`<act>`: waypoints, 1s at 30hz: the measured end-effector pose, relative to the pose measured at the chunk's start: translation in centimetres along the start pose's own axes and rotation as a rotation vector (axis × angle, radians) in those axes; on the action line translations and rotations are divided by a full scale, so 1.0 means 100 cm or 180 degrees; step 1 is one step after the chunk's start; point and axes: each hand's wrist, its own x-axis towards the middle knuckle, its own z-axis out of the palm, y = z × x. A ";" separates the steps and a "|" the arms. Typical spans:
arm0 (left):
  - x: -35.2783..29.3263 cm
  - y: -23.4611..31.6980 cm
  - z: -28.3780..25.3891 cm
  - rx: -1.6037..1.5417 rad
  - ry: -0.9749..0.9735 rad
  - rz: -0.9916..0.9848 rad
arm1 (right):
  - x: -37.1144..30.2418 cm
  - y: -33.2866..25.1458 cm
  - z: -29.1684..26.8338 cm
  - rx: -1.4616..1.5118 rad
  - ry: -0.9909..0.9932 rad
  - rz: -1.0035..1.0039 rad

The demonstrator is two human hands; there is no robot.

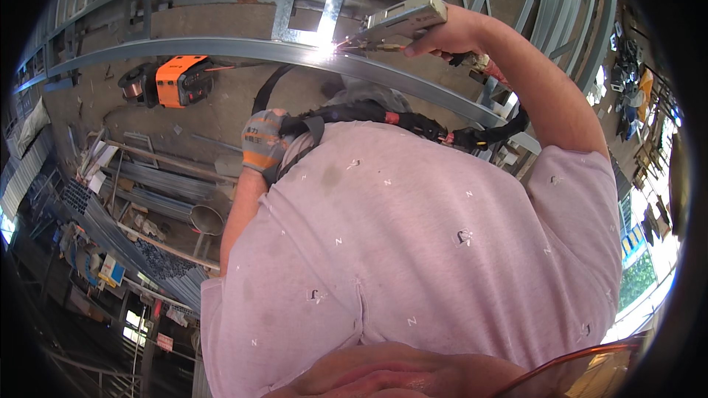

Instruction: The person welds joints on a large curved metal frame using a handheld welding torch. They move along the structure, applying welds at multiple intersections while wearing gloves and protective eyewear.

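My bare right hand [466,31] is closed round the grip of a boxy grey welding gun [402,22], held out at the upper right. The gun's thin tip points left to a bright white glare with sparks [324,50], where a short cross-plate meets the near rail of a galvanized steel frame [214,48]. In a grey and orange glove, my left hand [263,140] is at my left side, closed on a thick black-wrapped cable [350,112]. That cable crosses in front of my waist toward the right; the left fingertips are partly hidden.
An orange and black wire-feeder machine [182,81] with a wire spool stands on the floor beyond my left hand. Stacked metal tubes [129,232] lie at the left, near a round pan [207,218]. Long steel profiles [553,11] lie at the upper right.
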 end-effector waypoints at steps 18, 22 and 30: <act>-0.044 -0.080 -0.060 0.0011 0.0546 0.0029 | -0.029 -0.085 0.017 0.0300 0.0741 -0.0440; -0.086 -0.132 -0.104 0.0329 0.0538 -0.0001 | -0.021 -0.147 0.064 0.0527 0.0857 -0.0872; -0.147 -0.220 -0.128 0.0163 0.0927 -0.0229 | 0.047 -0.263 0.093 0.0091 0.1082 -0.0961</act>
